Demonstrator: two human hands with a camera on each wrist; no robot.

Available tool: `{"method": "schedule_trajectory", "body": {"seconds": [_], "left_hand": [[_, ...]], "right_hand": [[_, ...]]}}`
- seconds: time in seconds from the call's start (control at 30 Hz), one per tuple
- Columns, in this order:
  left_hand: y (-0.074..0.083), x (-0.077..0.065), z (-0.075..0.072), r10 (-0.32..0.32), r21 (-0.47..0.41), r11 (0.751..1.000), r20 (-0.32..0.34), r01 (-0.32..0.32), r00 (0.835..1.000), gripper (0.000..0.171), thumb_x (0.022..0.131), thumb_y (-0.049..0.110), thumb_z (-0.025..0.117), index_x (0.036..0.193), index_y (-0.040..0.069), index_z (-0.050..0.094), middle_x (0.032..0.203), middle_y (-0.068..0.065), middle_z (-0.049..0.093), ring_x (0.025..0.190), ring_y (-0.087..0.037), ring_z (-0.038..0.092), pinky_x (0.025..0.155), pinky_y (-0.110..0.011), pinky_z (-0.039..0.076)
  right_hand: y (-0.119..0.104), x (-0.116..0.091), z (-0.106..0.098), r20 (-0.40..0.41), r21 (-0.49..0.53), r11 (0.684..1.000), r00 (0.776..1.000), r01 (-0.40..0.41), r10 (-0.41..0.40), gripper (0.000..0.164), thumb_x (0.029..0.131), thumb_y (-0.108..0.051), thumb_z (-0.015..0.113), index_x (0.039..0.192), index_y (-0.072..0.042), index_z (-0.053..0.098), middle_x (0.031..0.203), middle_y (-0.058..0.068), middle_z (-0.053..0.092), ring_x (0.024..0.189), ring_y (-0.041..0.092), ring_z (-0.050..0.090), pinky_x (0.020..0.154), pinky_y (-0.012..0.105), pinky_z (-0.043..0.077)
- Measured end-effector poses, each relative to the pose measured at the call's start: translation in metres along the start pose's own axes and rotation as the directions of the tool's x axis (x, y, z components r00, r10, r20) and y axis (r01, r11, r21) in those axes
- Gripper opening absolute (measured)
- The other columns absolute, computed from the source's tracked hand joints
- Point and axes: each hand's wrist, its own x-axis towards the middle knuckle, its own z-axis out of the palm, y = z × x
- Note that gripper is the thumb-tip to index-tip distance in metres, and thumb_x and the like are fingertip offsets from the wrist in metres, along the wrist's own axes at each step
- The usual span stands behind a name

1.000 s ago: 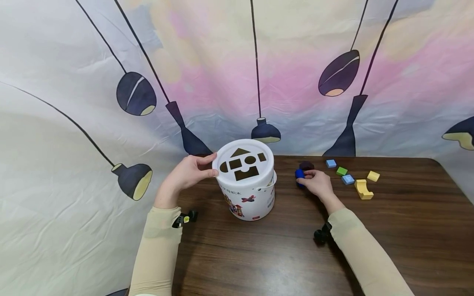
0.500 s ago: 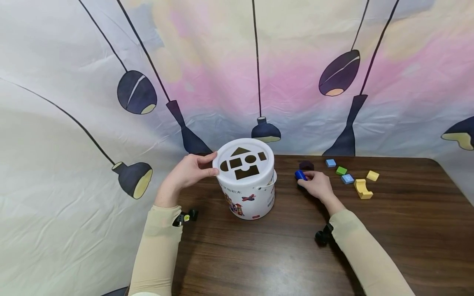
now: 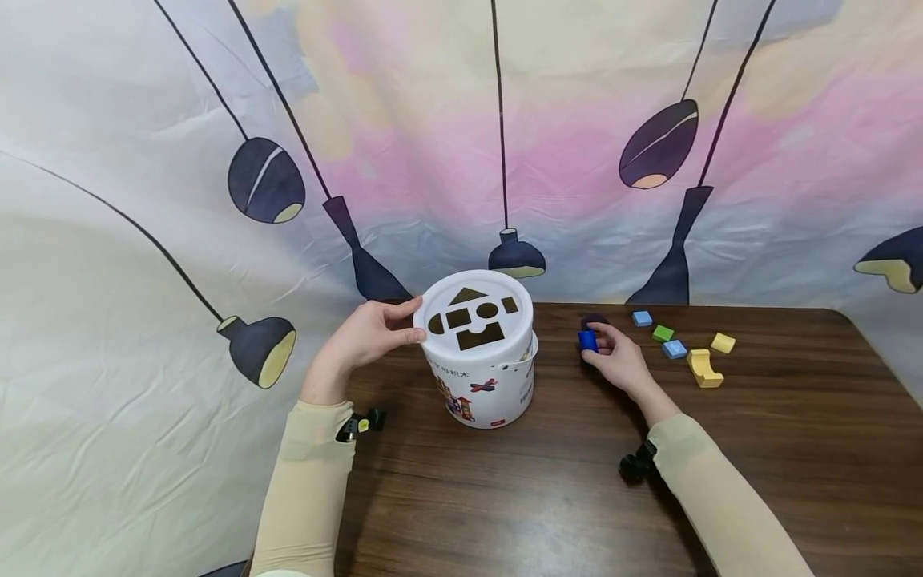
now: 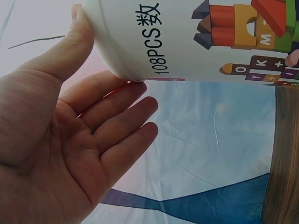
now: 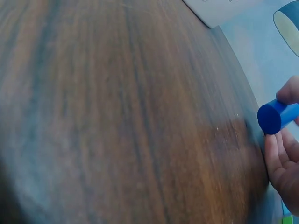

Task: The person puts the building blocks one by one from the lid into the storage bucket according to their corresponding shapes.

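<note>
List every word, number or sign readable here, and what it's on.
"108PCS数": white bucket, left wrist view.
"M", "O", "K", "+", "Y": printed blocks in the bucket's picture.
"积木": bucket's front, head view; preceding characters unclear.
Red label: too small to read.
Other print: cut off or unclear.

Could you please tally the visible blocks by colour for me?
Dark blue cylinder, in the right hand: 1
Light blue blocks: 2
Green block: 1
Yellow blocks: 2
Very dark block, partly hidden: 1
Total: 7
</note>
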Motion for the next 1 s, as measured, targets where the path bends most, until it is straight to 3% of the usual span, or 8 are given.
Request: {"method": "schedule_trajectory", "body": {"seconds": [0.13,0.53,0.73,0.87,1.0], "left_hand": [[-0.001,0.001,0.000,0.003,0.000,1.000,0.001,-0.003,1.000,0.068,0.095,0.035,0.085,0.154,0.014,0.057,0.155,-0.005,0.056,0.145,-0.030,0.051,0.114,-0.052,0.047],[-0.001,0.001,0.001,0.000,-0.004,1.000,0.004,0.000,1.000,0.068,0.095,0.034,0.085,0.154,0.014,0.058,0.154,-0.004,0.057,0.145,-0.028,0.051,0.114,-0.051,0.047],[0.001,0.001,0.000,0.000,-0.004,1.000,0.006,0.000,1.000,0.067,0.095,0.034,0.085,0.153,0.015,0.058,0.154,-0.004,0.057,0.144,-0.027,0.052,0.112,-0.050,0.048],[0.000,0.001,0.000,0.004,-0.004,1.000,0.004,-0.004,1.000,0.067,0.095,0.034,0.085,0.153,0.013,0.058,0.155,-0.004,0.056,0.145,-0.028,0.050,0.114,-0.050,0.046],[-0.001,0.002,0.001,0.008,-0.003,1.000,0.002,-0.008,1.000,0.067,0.096,0.034,0.084,0.154,0.012,0.057,0.155,-0.005,0.056,0.146,-0.028,0.050,0.115,-0.051,0.045]], "right_hand": [[0.001,-0.003,-0.001,-0.003,0.007,1.000,1.000,0.025,-0.025,0.062,0.102,-0.018,0.072,0.160,-0.011,0.050,0.138,0.029,0.063,0.125,0.043,0.061,0.101,0.056,0.053],[0.001,-0.009,-0.003,-0.012,0.035,0.999,0.999,0.035,-0.035,0.051,0.104,-0.017,0.069,0.150,-0.005,0.050,0.133,0.027,0.065,0.119,0.040,0.064,0.089,0.043,0.057],[0.000,-0.012,-0.008,-0.027,0.049,0.992,0.993,0.112,-0.111,0.048,0.104,-0.012,0.070,0.149,-0.006,0.053,0.130,0.027,0.067,0.119,0.041,0.065,0.095,0.052,0.057],[-0.005,-0.015,-0.011,-0.040,0.042,0.990,0.990,0.135,-0.133,0.049,0.104,-0.019,0.073,0.150,-0.012,0.057,0.132,0.027,0.066,0.121,0.044,0.064,0.100,0.060,0.055],[-0.011,-0.020,-0.013,-0.051,0.034,0.988,0.987,0.151,-0.149,0.051,0.103,-0.024,0.076,0.150,-0.015,0.059,0.131,0.025,0.067,0.119,0.043,0.065,0.098,0.061,0.055]]}}
